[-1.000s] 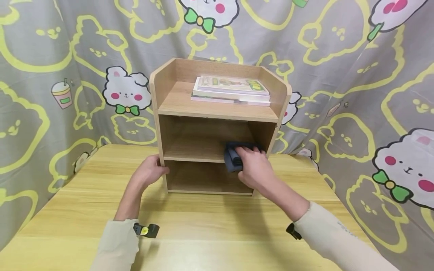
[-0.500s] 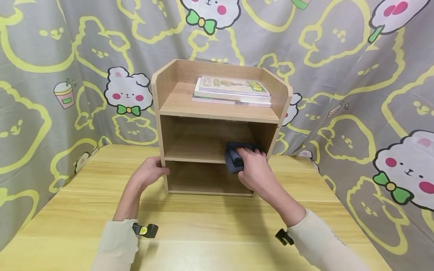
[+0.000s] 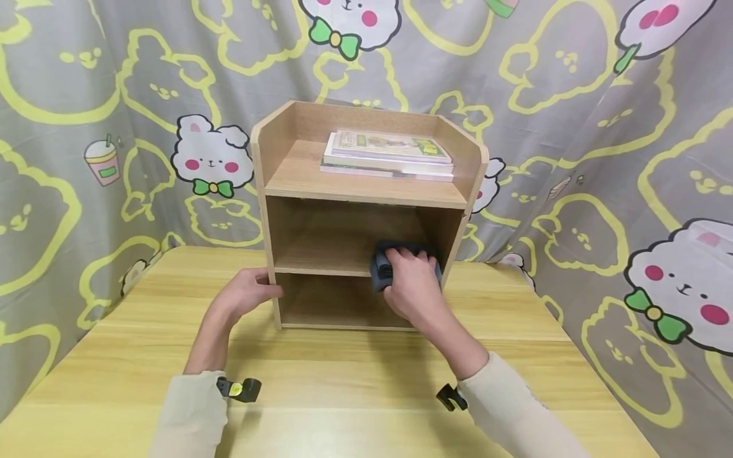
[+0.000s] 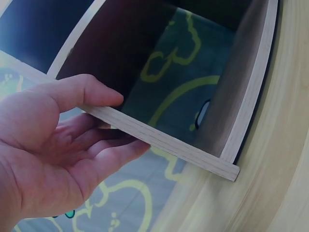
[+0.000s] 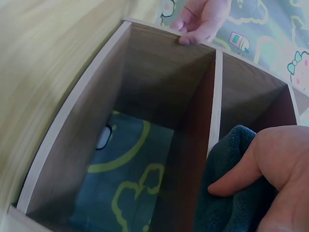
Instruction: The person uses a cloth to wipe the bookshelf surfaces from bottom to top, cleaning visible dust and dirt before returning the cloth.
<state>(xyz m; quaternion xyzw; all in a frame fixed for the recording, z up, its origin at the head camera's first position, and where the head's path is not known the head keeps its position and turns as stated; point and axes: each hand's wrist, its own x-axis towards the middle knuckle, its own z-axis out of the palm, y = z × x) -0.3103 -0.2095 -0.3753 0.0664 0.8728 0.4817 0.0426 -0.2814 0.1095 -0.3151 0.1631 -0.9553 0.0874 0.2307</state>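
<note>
A light wood-grain shelf unit point(image 3: 366, 192) stands on the table. My left hand point(image 3: 246, 291) grips the edge of its left side panel. In the left wrist view, the thumb lies on the inner face and the fingers are behind the panel point(image 4: 164, 140). Bunched under my right hand point(image 3: 415, 286) is a dark blue-grey cloth point(image 3: 380, 275), at the right end of the middle shelf point(image 3: 326, 251). The right wrist view shows the thumb pressing the fuzzy cloth point(image 5: 224, 164) over that shelf's front edge; the fingertips are out of sight there.
Several books point(image 3: 389, 156) lie stacked on the top shelf. The bottom compartment point(image 3: 326, 302) sits under the middle shelf. A wooden table point(image 3: 343, 388) spreads in front, and a grey curtain point(image 3: 550, 127) with cartoon bears hangs behind and at both sides.
My right hand and the cloth have shifted a little to the left along the middle shelf's edge. The left hand keeps its grip on the side panel.
</note>
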